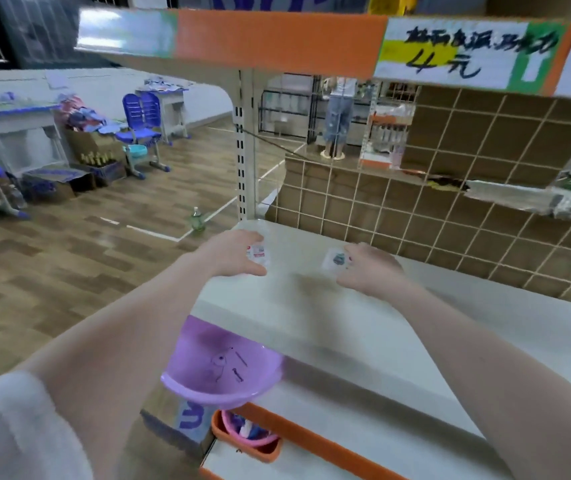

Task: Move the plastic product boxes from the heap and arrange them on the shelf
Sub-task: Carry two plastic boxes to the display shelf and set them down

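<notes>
Two small clear plastic boxes sit over the pale shelf (398,327), toward its back left corner. The left box (259,253), with a red-and-white label, is near the shelf's left edge; the right box (336,260), with a grey-blue print, lies nearer the shelf's middle, well apart from the first. Both bare forearms reach forward over the shelf from its front edge. The left hand (234,252) hangs palm down, fingers curled round the left box. The right hand (369,270) mirrors it, its fingers closed on the right box's right side. Motion blur hides whether either box touches the shelf. Behind the shelf stands a wire grid panel (450,216) backed with cardboard. Below the shelf's front left corner hangs a purple basin (221,368), and under that an orange tray (247,441).
</notes>
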Available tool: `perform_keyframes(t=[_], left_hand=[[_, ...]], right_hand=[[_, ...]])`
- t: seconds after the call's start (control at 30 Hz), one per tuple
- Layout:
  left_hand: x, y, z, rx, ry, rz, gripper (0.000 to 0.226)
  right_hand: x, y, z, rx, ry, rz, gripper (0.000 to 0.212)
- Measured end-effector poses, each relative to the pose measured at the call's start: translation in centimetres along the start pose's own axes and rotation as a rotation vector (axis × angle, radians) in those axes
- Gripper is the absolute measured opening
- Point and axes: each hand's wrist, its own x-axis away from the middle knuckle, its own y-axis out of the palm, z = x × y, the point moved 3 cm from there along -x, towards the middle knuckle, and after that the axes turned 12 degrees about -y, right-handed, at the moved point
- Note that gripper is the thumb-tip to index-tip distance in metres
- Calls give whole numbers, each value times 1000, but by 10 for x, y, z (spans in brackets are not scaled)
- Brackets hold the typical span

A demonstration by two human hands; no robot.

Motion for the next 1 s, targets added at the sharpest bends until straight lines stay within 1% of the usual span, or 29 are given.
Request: perform_keyframes(t=[0.07, 0.13, 0.2, 0.27, 0.37, 0.53, 0.67, 0.8, 1.0], left_hand=[[-23, -5, -9, -20, 38, 11, 75], [-41, -9, -19, -23, 67, 4, 73], [-57, -9, -30, -5, 82, -42, 70], [-71, -9, -38, -27, 109, -80, 63], [-90, -8, -42, -72, 143, -94, 62], [-109, 10, -34, -2, 204, -135, 73], [-124, 24, -28, -30, 244, -128, 63], [-139, 32, -18, -30, 244, -158, 75], [-159, 38, -7, -104, 259, -146, 77]], right_hand=[[-10, -1, -7, -31, 47, 46, 36], [-20, 0, -14, -44, 92, 74, 43], [-27, 2, -17, -29, 126, 69, 39], [-30, 8, -16, -23, 170, 67, 31], [-30, 17, -14, -27, 227, 48, 22], [-26, 20, -11, -36, 274, 37, 24], [-26, 18, -10, -65, 305, 65, 23], [-26, 19, -9, -75, 323, 91, 26], [-21, 28, -2, -95, 352, 101, 26]])
